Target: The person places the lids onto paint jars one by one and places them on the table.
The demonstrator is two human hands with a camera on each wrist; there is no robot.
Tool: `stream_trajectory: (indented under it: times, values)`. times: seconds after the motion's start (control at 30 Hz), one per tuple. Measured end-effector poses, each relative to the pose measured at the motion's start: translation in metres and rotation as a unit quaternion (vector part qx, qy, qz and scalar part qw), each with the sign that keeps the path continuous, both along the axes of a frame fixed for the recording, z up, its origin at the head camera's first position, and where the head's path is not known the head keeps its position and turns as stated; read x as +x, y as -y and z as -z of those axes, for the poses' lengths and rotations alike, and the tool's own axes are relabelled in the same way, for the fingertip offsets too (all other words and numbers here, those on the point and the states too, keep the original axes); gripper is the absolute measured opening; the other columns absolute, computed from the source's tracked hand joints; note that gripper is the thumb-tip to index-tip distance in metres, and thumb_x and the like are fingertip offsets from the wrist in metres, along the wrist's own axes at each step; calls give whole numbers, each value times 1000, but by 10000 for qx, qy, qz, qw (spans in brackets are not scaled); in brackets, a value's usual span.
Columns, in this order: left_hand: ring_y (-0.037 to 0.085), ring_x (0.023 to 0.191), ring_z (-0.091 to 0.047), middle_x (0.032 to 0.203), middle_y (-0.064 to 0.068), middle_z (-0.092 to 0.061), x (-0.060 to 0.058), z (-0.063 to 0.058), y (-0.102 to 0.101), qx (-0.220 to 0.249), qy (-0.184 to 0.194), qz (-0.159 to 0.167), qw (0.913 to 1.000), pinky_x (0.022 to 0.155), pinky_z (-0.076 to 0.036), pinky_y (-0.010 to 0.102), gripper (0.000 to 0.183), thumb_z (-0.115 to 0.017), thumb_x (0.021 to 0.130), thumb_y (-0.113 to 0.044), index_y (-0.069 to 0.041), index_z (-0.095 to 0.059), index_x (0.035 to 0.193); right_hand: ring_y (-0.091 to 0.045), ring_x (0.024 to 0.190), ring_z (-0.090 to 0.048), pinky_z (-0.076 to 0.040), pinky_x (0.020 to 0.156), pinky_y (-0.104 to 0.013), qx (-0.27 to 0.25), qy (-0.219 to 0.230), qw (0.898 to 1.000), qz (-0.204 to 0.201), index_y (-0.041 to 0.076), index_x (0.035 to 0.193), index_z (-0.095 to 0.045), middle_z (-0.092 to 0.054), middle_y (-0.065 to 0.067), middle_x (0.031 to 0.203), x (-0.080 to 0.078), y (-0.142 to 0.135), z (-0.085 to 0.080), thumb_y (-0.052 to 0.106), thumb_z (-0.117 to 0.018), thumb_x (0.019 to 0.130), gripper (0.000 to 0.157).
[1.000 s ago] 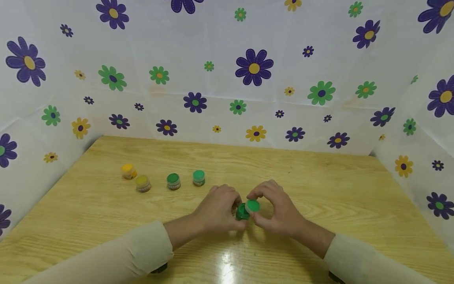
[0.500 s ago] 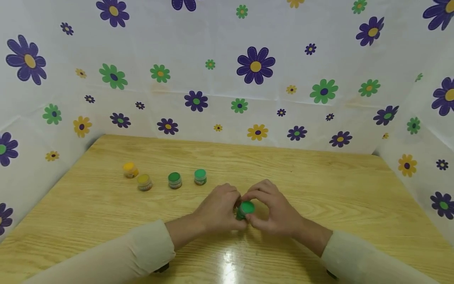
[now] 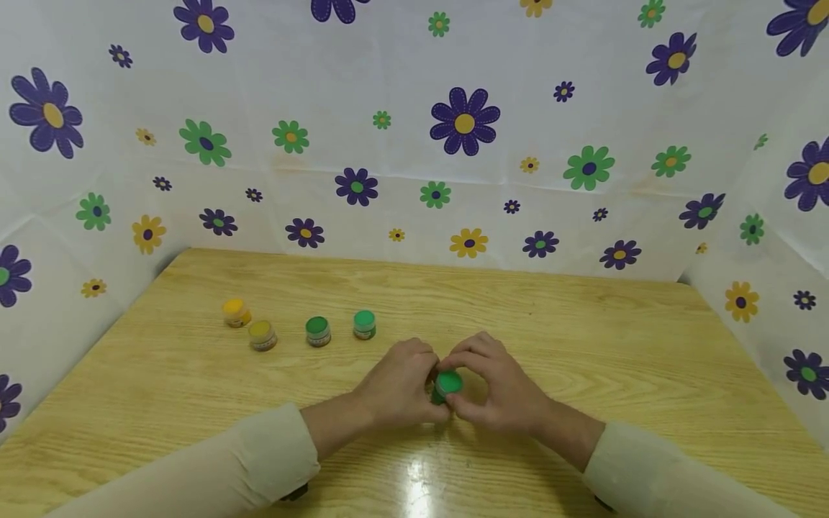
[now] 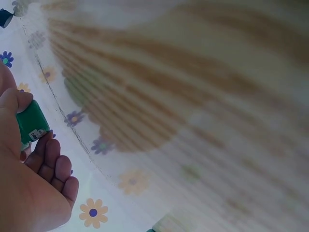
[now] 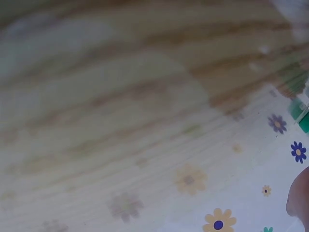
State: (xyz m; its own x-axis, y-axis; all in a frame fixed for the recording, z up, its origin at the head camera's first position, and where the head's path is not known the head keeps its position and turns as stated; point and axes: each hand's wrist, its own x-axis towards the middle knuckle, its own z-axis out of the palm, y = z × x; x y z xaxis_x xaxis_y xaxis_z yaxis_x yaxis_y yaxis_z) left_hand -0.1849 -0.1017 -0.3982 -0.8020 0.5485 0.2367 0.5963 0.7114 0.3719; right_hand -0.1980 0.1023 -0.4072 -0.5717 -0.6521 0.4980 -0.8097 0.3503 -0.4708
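Between my two hands is a small paint jar [image 4: 33,124] with a green body. Its green lid [image 3: 450,382] sits over the mouth in the head view. My left hand [image 3: 398,385] grips the jar's body from the left, with thumb and fingers round it. From the right, my right hand [image 3: 508,392] pinches the rim of the lid between thumb and fingers. The left wrist view shows the left hand [image 4: 34,183] holding the jar and part of its label. In the right wrist view only a bit of the right hand [image 5: 300,198] appears at the edge.
Further back on the wooden table [image 3: 570,331] stand several closed jars: a yellow one [image 3: 236,313], a mustard one [image 3: 262,336], a dark green one [image 3: 318,331] and a lighter green one [image 3: 364,325]. A white flowered cloth [image 3: 401,151] surrounds the table's back and sides.
The lid, held tilted beside the open jar a second ago, has moved left and down onto the jar's mouth. My left hand has stayed on the jar.
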Motion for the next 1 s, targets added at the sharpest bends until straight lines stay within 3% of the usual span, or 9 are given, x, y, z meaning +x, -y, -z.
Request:
stream_trajectory:
  times: [0.37, 0.6, 0.8, 1.0]
  values:
    - [6, 72, -48, 68, -10, -57, 0, 1, 0, 104, -154, 2, 9998, 75, -45, 24, 24, -82, 69, -32, -14, -67, 73, -7, 93, -53, -48, 82, -32, 152, 444, 9970, 623, 20, 98, -65, -64, 14, 93, 4, 2, -3, 28, -83, 80, 26]
    - [7, 75, -49, 71, -10, -57, 1, 0, 0, 82, 3, -87, 9999, 76, -45, 25, 29, -85, 69, -35, -13, -68, 75, -7, 90, -52, -47, 82, -35, 227, 782, 9932, 837, 20, 97, -64, -62, 14, 90, 5, 4, -5, 33, -85, 78, 32]
    - [7, 75, -48, 71, -9, -55, 0, 1, 1, 277, 242, -165, 9992, 75, -43, 25, 30, -86, 71, -34, -13, -65, 77, -13, 99, -51, -39, 89, -39, 150, 645, 9967, 472, 19, 110, -64, -62, 14, 101, 2, 1, -2, 25, -77, 82, 31]
    - [7, 71, -46, 68, -7, -57, -2, 1, 2, 329, 96, -144, 9993, 69, -41, 23, 29, -83, 72, -36, -14, -65, 78, -10, 103, -49, -39, 90, -41, 110, 462, 9983, 345, 20, 111, -66, -63, 14, 105, 1, 2, 0, 14, -70, 76, 35]
